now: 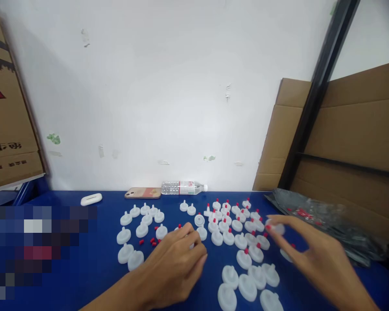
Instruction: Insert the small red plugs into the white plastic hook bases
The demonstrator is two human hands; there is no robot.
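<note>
My right hand (314,250) pinches a white spout lid (278,228) with a small red tip between thumb and forefinger, just right of a group of red-tipped white lids (228,236). It is slightly blurred. My left hand (178,263) has its fingers curled down in the middle of the table. A white lid edge (191,246) shows at its fingertips, and a red tip (179,226) peeks out just beyond; the fingers hide most of what is there. Several small red caps (153,242) lie left of this hand, among white lids without red tips (123,236).
More bare white lids (247,287) lie at the front right. On the blue table (94,242) by the wall are a phone (142,193), a plastic bottle (183,188) and a white oval case (91,199). A dark plastic bag (324,220) with red pieces lies right, near cardboard (353,129).
</note>
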